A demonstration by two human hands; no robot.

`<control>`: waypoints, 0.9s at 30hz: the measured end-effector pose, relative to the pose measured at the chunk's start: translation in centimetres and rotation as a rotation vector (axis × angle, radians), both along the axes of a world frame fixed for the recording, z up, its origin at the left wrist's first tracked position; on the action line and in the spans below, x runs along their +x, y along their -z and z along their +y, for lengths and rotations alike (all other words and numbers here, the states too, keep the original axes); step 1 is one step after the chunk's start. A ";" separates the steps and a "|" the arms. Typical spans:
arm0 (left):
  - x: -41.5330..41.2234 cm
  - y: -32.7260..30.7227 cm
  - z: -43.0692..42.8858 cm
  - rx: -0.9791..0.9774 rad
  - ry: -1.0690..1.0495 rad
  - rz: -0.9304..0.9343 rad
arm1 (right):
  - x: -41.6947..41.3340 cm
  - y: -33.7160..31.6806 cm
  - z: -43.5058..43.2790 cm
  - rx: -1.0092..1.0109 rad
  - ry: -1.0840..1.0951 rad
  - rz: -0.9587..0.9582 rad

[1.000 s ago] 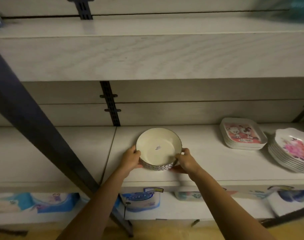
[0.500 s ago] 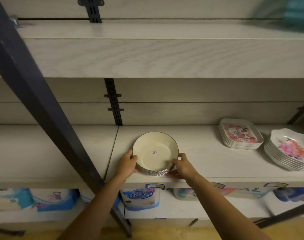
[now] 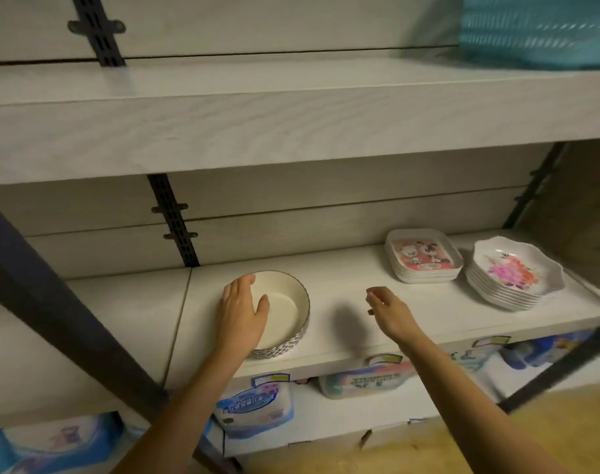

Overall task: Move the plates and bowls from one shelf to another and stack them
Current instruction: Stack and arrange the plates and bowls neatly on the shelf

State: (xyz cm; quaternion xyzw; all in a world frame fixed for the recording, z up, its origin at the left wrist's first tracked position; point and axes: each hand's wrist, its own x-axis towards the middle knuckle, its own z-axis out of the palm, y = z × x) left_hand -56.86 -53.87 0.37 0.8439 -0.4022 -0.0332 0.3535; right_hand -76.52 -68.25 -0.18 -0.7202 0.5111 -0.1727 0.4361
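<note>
A stack of round cream bowls (image 3: 284, 311) with patterned sides sits near the front of the middle shelf (image 3: 343, 285). My left hand (image 3: 241, 311) lies flat over the stack's left rim, fingers straight. To the right of the stack, my right hand (image 3: 385, 311) hovers above the bare shelf, fingers loosely bent, holding nothing. Farther right stand a stack of square cartoon plates (image 3: 423, 260) and a stack of scalloped flower plates (image 3: 515, 273).
A deep upper shelf (image 3: 291, 111) overhangs the middle one, with a teal basket (image 3: 538, 29) at its right end. A dark slanted post (image 3: 52, 302) crosses on the left. Packs of tissue (image 3: 254, 410) fill the shelf below.
Both hands have let go of the bowl stack's sides. My left hand now lies over its rim and my right hand has lifted away to the right. The view has shifted right.
</note>
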 end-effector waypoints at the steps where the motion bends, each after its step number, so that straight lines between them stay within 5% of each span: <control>1: -0.7 -0.3 -0.8 -0.020 0.025 0.003 | -1.0 -0.1 -0.9 0.004 0.021 -0.005; 13: -11.0 1.0 -13.9 -0.028 0.083 0.278 | -11.4 -0.7 -13.3 -0.031 0.004 0.039; 27: -17.3 2.5 -27.9 0.141 -0.031 0.687 | -12.9 0.0 -19.0 -0.006 -0.129 0.000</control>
